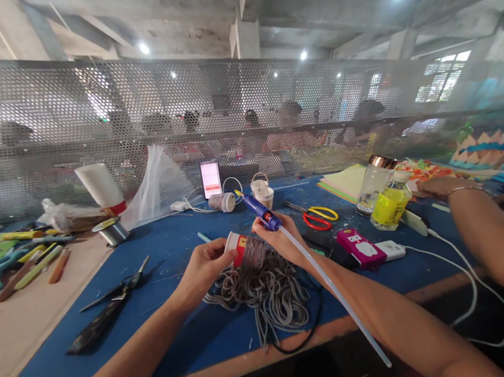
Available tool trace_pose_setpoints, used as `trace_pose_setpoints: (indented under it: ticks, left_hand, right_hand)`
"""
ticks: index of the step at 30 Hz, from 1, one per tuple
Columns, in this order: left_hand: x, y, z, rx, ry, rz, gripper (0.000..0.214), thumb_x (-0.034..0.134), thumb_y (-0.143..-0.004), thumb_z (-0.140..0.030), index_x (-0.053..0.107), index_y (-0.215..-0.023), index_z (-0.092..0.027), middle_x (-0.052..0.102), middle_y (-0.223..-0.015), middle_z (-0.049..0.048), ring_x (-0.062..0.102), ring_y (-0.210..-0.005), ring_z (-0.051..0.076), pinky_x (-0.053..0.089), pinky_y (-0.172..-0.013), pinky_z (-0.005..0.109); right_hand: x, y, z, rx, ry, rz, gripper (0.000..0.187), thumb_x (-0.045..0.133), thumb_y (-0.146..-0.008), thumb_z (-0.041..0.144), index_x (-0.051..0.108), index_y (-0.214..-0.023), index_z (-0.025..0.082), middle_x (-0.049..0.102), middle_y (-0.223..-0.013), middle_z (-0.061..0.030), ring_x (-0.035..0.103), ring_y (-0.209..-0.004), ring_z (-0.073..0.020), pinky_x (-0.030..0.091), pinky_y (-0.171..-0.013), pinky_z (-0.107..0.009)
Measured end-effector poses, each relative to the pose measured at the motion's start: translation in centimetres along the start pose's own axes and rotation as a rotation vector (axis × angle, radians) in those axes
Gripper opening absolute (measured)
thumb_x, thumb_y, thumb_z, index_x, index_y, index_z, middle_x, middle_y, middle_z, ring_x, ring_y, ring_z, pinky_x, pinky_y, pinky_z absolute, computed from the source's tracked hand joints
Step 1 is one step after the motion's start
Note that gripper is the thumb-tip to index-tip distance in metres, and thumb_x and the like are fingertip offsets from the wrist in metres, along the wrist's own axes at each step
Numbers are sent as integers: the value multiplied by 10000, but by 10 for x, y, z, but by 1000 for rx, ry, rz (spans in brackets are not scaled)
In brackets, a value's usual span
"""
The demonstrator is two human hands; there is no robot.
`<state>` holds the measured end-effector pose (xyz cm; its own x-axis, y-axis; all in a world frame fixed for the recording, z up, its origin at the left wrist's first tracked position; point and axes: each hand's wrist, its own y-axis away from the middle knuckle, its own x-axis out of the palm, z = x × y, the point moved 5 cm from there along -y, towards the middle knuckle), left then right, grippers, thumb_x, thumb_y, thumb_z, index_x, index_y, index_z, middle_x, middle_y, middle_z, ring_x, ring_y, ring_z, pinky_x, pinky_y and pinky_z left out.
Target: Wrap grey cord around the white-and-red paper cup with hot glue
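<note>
My left hand (209, 264) grips a red and white paper cup (239, 253) that lies tilted on its side, with grey cord wound round part of it. Under and beside the cup spreads a loose heap of grey cord (273, 296) near the table's front edge. My right hand (279, 238) is closed on a blue hot glue gun (259, 209), its yellow nozzle aimed up and away to the left. From the gun's back a long clear glue stick (335, 293) runs down over my right forearm. How the right fingers sit on the trigger is hidden.
Black pliers (117, 302) lie left on the blue mat. Behind are a wire spool (113, 231), stacked paper cups (97, 184), a lit phone (211, 180) and small cups (262, 193). Right are scissors (318, 217), a purple box (360, 248), jars (390, 201) and another person's arm (492, 227).
</note>
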<state>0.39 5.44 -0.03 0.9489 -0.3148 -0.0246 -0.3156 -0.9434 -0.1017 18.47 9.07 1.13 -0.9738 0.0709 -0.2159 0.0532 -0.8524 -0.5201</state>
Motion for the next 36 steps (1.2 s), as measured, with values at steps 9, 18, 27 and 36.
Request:
trace_pose_setpoints:
  ticks: [9,18,27,36]
  left_hand:
    - [-1,0,3,-12,6,-3,365,738,-738,-410,727,-972,-130,724,-792,54,628,-648,175,474,-602,252]
    - [-1,-1,2,7,-4,2,359,734,-743,-410,735,-964,-127,726,-776,51,625,-636,169,468,-592,243]
    - [-1,1,-1,-54,19,-80,427,759,-696,-426,734,-1005,-131,736,-748,58,638,-599,190,488,-550,263]
    - [-10,-1,2,-19,64,-128,386,744,-730,-396,732,-1033,-156,745,-800,47,652,-662,182,491,-618,251]
  right_hand:
    - [-1,1,3,-5,28,12,177,576,-790,327,658,-763,172,640,-716,-3,555,-665,-146,450,-688,-249]
    - [0,1,2,2,13,13,171,577,-787,324,657,-759,175,639,-710,1,557,-665,-145,450,-679,-249]
    - [-2,0,0,83,22,-1,221,600,-784,384,670,-795,175,640,-683,2,537,-584,-134,437,-593,-238]
    - [-1,4,6,63,-29,25,265,596,-811,424,666,-857,173,619,-701,-7,516,-573,-125,442,-584,-242]
